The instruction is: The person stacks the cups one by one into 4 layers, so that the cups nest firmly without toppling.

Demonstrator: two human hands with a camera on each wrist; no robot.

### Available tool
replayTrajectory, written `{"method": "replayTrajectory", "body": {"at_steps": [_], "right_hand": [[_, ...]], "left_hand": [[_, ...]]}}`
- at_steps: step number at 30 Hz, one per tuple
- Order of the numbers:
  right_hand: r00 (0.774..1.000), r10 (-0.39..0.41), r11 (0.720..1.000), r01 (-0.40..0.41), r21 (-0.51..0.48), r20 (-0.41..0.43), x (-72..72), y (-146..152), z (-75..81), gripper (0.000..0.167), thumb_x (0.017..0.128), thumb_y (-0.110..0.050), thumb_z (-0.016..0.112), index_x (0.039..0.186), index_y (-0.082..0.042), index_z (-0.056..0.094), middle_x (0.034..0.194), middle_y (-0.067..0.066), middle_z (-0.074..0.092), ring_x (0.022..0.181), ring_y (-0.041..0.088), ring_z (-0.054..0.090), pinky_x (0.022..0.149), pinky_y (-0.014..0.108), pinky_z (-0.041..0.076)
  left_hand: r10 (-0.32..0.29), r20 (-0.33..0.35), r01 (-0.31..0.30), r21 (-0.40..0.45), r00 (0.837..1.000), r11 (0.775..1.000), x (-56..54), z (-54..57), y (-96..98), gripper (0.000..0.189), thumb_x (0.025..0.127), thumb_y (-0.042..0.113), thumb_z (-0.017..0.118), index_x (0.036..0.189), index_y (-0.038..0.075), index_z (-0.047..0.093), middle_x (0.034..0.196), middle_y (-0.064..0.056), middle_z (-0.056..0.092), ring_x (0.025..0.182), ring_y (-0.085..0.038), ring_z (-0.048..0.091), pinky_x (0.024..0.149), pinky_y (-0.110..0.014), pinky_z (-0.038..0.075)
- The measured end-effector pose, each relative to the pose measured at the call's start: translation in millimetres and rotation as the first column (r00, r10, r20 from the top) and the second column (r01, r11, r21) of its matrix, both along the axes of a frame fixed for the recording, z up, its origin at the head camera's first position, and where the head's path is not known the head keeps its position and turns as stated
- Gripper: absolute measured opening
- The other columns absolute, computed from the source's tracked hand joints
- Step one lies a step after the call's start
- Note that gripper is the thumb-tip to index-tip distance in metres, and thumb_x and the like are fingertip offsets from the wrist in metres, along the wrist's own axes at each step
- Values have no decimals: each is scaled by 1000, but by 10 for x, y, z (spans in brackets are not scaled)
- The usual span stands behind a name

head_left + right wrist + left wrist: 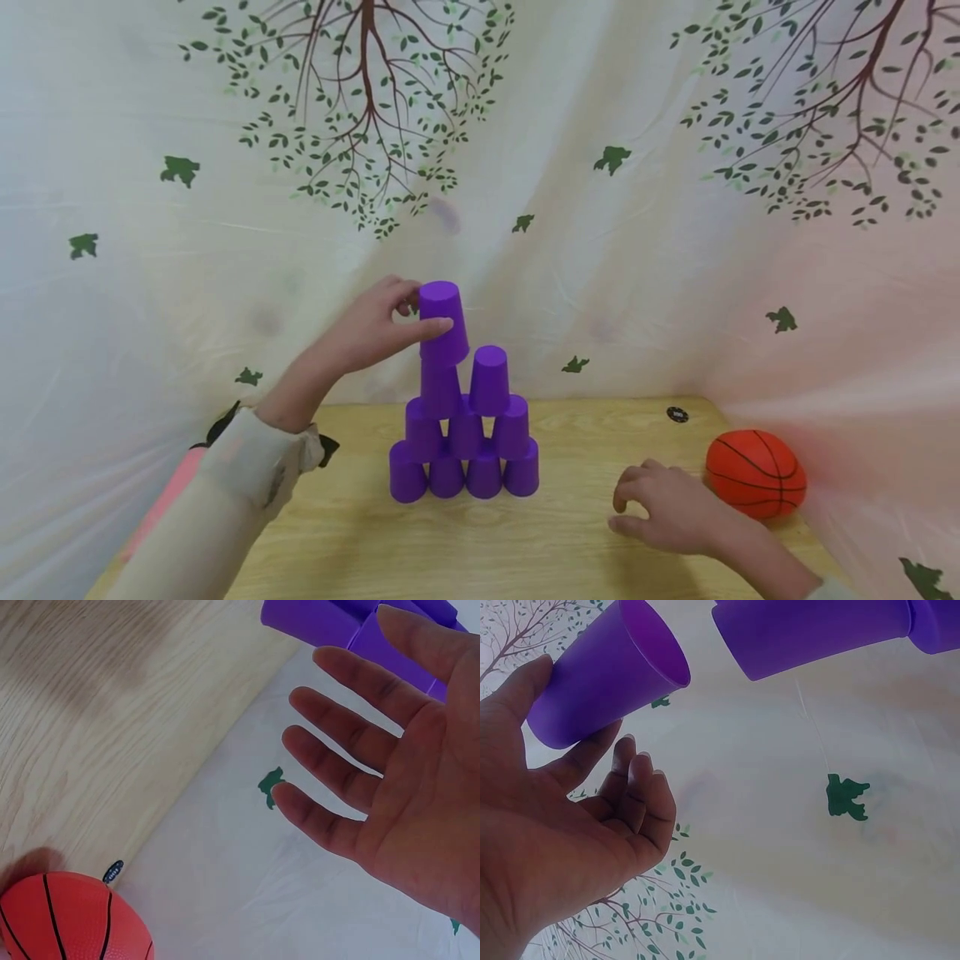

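Observation:
My left hand (367,329) pinches an upside-down purple cup (441,302) between thumb and forefinger, its other fingers loosely bent. Below that cup, a pyramid of purple cups (465,429) stands mouth-down on the wooden table, with two cups in its top row. The held cup is over the left one (440,392) of that row; in the left wrist view a gap shows between the held cup's rim (660,645) and the stacked cups (817,634). My right hand (671,508) holds nothing, its fingers relaxed above the table, right of the pyramid.
A red toy basketball (756,473) lies at the table's right edge, close to the right hand. Behind it is a small black disc (677,414). A leaf-printed curtain (570,275) hangs behind the table. Something pink (168,496) shows beside the left sleeve.

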State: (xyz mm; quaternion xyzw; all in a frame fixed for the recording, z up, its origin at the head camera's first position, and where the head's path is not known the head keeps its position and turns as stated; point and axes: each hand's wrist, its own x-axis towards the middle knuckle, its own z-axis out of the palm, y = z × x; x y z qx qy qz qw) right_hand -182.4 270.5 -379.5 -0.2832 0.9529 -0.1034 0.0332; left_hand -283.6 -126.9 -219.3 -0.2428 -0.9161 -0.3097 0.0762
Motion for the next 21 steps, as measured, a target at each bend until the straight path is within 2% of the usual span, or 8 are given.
{"method": "replayTrajectory", "body": {"at_steps": [10,21], "right_hand": [[999,1,1000,-1,-4,34,9,50,-42,14,90,-44,70,94,-31,71,101,-11,67,93,18,59,69,44,47],[1000,-18,1000,18,11,5,48,61,-69,22,87,-46,72,101,-28,71,103,-8,68,99,26,62,73,55,48]], "left_hand": [[-1,23,1,3,1000,1000,-113,-15,74,56,90,53,68,128,12,63,119,-9,58,110,-29,52,93,-45,46],[-23,32,23,4,999,1000,-168,-52,171,57,90,54,68,129,13,62,124,-8,60,114,-28,52,98,-46,46]]}}
